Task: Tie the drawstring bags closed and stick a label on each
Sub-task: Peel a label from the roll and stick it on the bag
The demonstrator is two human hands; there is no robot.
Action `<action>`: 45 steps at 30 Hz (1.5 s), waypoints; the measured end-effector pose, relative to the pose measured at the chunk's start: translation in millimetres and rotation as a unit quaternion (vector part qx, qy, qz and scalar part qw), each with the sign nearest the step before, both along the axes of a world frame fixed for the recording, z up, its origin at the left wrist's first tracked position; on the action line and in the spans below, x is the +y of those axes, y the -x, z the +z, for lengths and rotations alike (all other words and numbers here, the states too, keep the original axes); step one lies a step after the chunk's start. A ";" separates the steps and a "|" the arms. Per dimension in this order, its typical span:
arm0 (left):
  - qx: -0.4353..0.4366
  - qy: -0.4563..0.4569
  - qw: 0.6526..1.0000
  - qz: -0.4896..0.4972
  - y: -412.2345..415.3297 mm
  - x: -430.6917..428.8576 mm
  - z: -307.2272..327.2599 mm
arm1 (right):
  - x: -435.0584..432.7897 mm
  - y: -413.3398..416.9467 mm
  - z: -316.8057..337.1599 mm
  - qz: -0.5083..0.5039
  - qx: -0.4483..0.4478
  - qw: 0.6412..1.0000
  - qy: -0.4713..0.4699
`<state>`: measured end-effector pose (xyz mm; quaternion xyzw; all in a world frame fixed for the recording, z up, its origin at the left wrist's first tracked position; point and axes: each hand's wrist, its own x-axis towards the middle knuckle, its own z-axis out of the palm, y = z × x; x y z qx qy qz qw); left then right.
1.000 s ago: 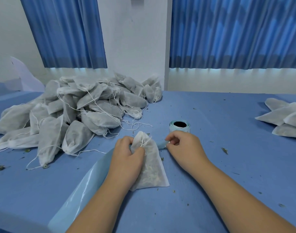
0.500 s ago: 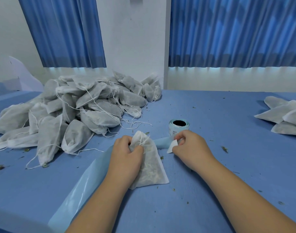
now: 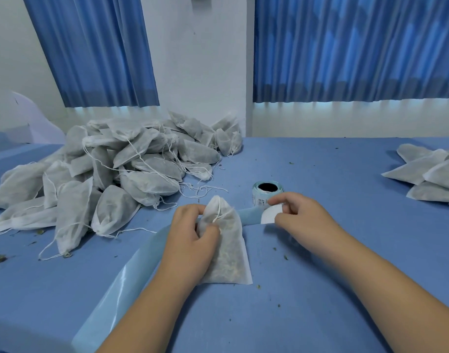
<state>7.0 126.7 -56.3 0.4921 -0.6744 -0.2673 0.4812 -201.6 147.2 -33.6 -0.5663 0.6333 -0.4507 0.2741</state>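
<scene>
A white drawstring bag (image 3: 227, 253) filled with dried herbs lies on the blue table in front of me, its tied neck pointing away. My left hand (image 3: 190, 240) grips its upper left side near the neck. My right hand (image 3: 298, 217) pinches a white label (image 3: 270, 214) that is partly peeled off the pale blue backing strip (image 3: 247, 216). Just behind my right hand stands the label roll (image 3: 266, 193).
A big heap of several white bags (image 3: 111, 174) with loose strings fills the left of the table. A smaller stack of bags (image 3: 429, 174) lies at the right edge. The used backing strip (image 3: 121, 281) trails toward the table's near left edge. Herb crumbs dot the cloth.
My right hand has peeled a white label up off the backing strip, and more of it shows now. My left hand has kept its hold on the bag.
</scene>
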 end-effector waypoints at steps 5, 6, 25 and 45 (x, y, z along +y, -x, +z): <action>-0.023 0.011 0.998 -0.060 1.9 6.1 -0.8 | 17.6 11.5 17.2 0.058 -0.112 0.991 0.039; -0.026 0.001 0.997 -0.074 2.7 6.9 -1.7 | 20.9 12.6 20.4 0.081 -0.143 0.985 0.045; 0.049 -0.124 0.959 -0.249 136.8 -20.7 46.6 | 29.0 79.0 36.8 0.013 -0.188 0.967 0.172; 0.205 -0.287 0.852 -0.387 161.6 -36.5 21.8 | 25.0 97.8 14.9 -0.071 0.291 0.889 0.348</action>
